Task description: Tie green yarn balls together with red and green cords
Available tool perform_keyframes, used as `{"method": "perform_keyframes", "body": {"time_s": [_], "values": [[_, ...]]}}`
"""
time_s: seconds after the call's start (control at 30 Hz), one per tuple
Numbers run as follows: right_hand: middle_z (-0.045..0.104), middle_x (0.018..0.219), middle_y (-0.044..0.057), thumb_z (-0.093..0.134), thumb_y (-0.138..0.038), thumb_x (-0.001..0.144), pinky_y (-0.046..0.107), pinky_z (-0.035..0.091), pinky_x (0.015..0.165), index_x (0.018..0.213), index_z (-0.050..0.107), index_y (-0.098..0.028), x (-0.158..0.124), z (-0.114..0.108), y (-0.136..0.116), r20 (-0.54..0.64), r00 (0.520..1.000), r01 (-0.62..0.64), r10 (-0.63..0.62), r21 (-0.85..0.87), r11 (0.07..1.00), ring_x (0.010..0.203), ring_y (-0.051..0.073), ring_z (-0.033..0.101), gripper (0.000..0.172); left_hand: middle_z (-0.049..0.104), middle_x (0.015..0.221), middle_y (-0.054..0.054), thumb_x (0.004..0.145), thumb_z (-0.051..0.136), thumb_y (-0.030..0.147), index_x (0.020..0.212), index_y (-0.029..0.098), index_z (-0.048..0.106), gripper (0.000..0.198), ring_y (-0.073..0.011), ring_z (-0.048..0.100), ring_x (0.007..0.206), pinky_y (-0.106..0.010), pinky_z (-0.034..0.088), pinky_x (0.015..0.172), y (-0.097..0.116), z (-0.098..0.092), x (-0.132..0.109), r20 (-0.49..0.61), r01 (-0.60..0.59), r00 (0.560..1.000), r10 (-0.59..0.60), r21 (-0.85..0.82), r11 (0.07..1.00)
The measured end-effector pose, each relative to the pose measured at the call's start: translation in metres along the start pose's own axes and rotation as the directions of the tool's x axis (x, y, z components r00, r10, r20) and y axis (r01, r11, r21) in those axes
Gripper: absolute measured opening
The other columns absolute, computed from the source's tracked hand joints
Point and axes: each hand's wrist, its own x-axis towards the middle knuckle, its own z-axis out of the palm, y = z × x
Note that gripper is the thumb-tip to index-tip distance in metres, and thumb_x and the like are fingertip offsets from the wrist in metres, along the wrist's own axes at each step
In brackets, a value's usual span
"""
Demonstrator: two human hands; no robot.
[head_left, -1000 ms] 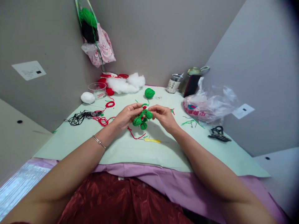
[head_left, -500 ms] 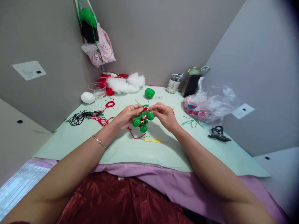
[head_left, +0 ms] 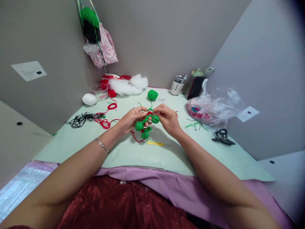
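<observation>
Between my hands, above the table, hangs a crocheted piece (head_left: 145, 135) with green balls and red and white parts. My left hand (head_left: 132, 119) pinches its upper part from the left, thumb and fingers closed. On the other side my right hand (head_left: 168, 118) grips the same part near the top with closed fingertips; whether a needle is in them is too small to see. Green yarn runs up from the piece toward a green yarn ball (head_left: 152, 95). Below lies a yellow-handled crochet hook (head_left: 155, 143), beside a loose red yarn strand (head_left: 137, 138).
White stuffing (head_left: 128, 86) and a clear plastic cup (head_left: 99, 93) stand at the back left, near tangled black yarn (head_left: 83, 120) and red yarn (head_left: 105, 122). To the right are a pen jar (head_left: 176, 86), a plastic bag (head_left: 209, 109) and a black hair claw (head_left: 223, 137).
The crocheted piece has shifted slightly, its lower green balls hanging a little lower and spread further apart. Both hands keep their hold in nearly the same place.
</observation>
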Motion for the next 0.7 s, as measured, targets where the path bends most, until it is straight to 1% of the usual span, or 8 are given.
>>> {"method": "perform_keyframes", "body": {"time_s": [0.1,0.2,0.3,0.57,0.7], "values": [[0.056,0.079,0.002,0.064,-0.029,0.086,0.030,0.041,0.068,0.086,0.073,-0.024,-0.0006,0.0020,-0.0009,-0.001,1.000,0.020,-0.020,0.007,1.000,0.076,0.016,0.053,0.010,0.067,0.077,-0.002,0.080,0.072,0.031,0.094,0.016,0.055,0.026,-0.0124,0.063,0.061,-0.024,0.049,0.057,-0.0011,0.0012,0.0006,-0.018,-0.001,1.000,0.001,0.005,1.000],[0.056,0.078,0.001,0.064,-0.025,0.086,0.029,0.040,0.065,0.085,0.072,-0.023,-0.0001,0.0023,0.0005,-0.001,0.999,0.032,-0.032,0.029,0.999,0.073,0.015,0.052,0.008,0.065,0.077,-0.002,0.079,0.073,0.031,0.094,0.015,0.055,0.028,-0.0123,0.063,0.063,-0.023,0.050,0.058,-0.0005,0.0026,0.0003,-0.035,-0.001,0.999,0.001,0.001,1.000],[0.056,0.077,0.001,0.064,-0.024,0.085,0.028,0.040,0.064,0.084,0.072,-0.022,0.0007,0.0023,0.0033,-0.010,0.999,0.032,-0.032,0.048,0.998,0.072,0.014,0.052,0.008,0.065,0.077,-0.001,0.078,0.074,0.033,0.096,0.017,0.055,0.030,-0.0143,0.065,0.068,-0.024,0.050,0.058,-0.0001,0.0026,-0.0005,-0.050,0.007,0.999,-0.007,0.005,1.000],[0.057,0.079,0.002,0.066,-0.026,0.084,0.028,0.041,0.063,0.085,0.071,-0.021,0.0005,0.0028,0.0064,0.007,1.000,-0.022,0.022,0.053,0.998,0.071,0.014,0.053,0.008,0.066,0.081,-0.002,0.077,0.074,0.031,0.094,0.016,0.058,0.028,-0.0159,0.067,0.070,-0.025,0.050,0.061,0.0003,0.0018,-0.0009,-0.102,0.024,0.995,-0.019,0.050,0.998],[0.057,0.078,0.001,0.067,-0.026,0.083,0.028,0.041,0.064,0.083,0.071,-0.020,0.0005,0.0028,0.0052,0.003,0.999,-0.034,0.034,0.052,0.998,0.071,0.014,0.053,0.008,0.067,0.083,-0.004,0.077,0.074,0.032,0.094,0.016,0.058,0.028,-0.0168,0.067,0.072,-0.026,0.050,0.063,0.0006,0.0018,-0.0008,-0.101,0.031,0.995,-0.024,0.072,0.997]]}}
